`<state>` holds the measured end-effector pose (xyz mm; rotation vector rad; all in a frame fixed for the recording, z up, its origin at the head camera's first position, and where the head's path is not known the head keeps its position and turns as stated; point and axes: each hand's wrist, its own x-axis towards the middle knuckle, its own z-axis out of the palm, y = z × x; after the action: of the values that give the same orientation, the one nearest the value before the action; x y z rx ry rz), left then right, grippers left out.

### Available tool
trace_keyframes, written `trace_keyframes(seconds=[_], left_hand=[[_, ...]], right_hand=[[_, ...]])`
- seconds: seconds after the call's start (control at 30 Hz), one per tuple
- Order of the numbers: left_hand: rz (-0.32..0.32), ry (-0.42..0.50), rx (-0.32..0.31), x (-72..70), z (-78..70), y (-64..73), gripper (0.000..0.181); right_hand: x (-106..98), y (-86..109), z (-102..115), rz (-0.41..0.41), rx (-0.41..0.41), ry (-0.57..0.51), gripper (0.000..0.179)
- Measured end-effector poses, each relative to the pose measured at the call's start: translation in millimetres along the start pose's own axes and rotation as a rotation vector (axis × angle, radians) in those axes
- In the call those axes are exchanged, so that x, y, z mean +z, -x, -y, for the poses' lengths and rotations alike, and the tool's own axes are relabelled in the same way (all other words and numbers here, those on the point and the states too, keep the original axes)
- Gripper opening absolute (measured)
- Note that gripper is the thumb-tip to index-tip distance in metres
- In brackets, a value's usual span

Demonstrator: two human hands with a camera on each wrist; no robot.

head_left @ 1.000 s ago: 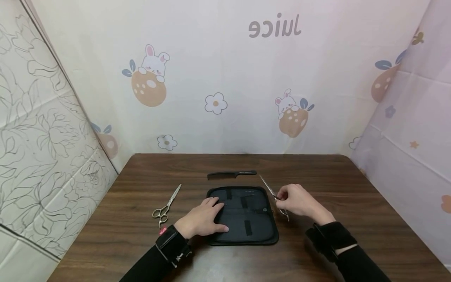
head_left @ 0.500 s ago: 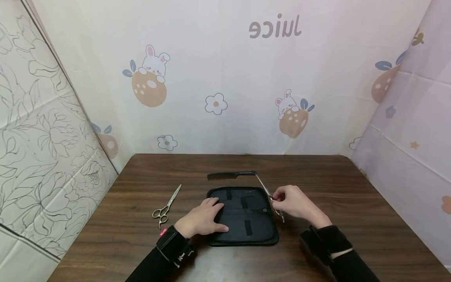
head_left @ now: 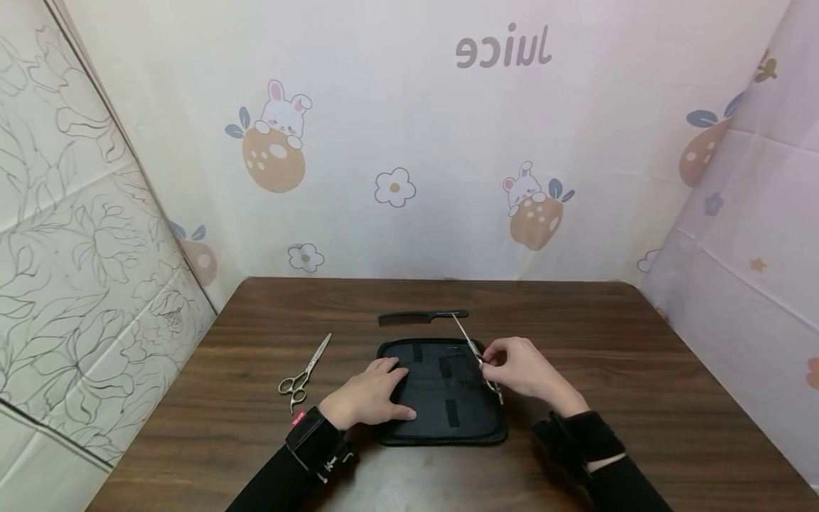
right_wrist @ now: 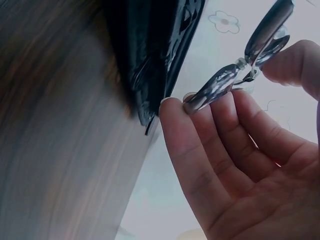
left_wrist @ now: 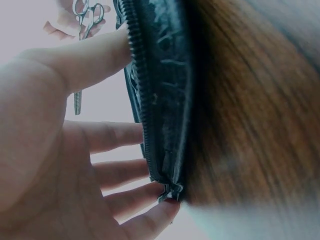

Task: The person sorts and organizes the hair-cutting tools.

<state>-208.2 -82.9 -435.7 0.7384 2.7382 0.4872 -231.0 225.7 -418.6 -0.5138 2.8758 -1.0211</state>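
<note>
A black zip case (head_left: 425,409) lies opened flat on the wooden table, with dark elastic straps inside. My left hand (head_left: 367,398) rests on its left side, fingers spread over the edge; the left wrist view shows the fingers (left_wrist: 117,137) touching the zipped rim (left_wrist: 165,100). With thumb and fingertips, my right hand (head_left: 525,368) pinches silver thinning scissors (head_left: 468,340) over the case's right edge. Their blade points away to the far left, and a toothed part (left_wrist: 77,102) shows in the left wrist view. The handle rings are partly hidden by the hand in the head view.
A black comb (head_left: 409,318) lies behind the case, with the held scissors' tip overlapping its handle in view. Another pair of scissors (head_left: 311,364) lies left of the case, a red tag on the left cuff (head_left: 298,417) nearby. Patterned cloth (head_left: 397,227) hangs behind the table.
My right hand has moved left with the thinning scissors, from beside the case to over its right edge. My left hand has stayed on the case.
</note>
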Motion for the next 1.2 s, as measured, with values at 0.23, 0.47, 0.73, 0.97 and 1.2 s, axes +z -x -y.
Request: trace_keyframes(seconds=[0.23, 0.47, 0.73, 0.97, 1.2], left_hand=[[0.005, 0.010, 0.008, -3.4, -1.5, 0.7, 0.076], [0.002, 0.006, 0.015, -6.2, -2.7, -0.5, 0.075], [-0.015, 0.020, 0.031, -9.9, -2.7, -2.4, 0.069], [-0.065, 0.067, 0.051, -11.9, -5.6, -3.0, 0.061], [-0.164, 0.234, 0.097, -11.3, -10.1, -13.7, 0.054]], right_hand=[[2, -1.1, 5, -0.014, -0.003, -0.036, 0.012], [2, -1.5, 13, -0.020, -0.031, -0.083, 0.013], [6, -1.8, 22, -0.022, -0.065, -0.119, 0.013], [11, -2.9, 26, -0.030, -0.070, -0.124, 0.011], [13, -1.4, 29, -0.040, -0.083, -0.123, 0.012]])
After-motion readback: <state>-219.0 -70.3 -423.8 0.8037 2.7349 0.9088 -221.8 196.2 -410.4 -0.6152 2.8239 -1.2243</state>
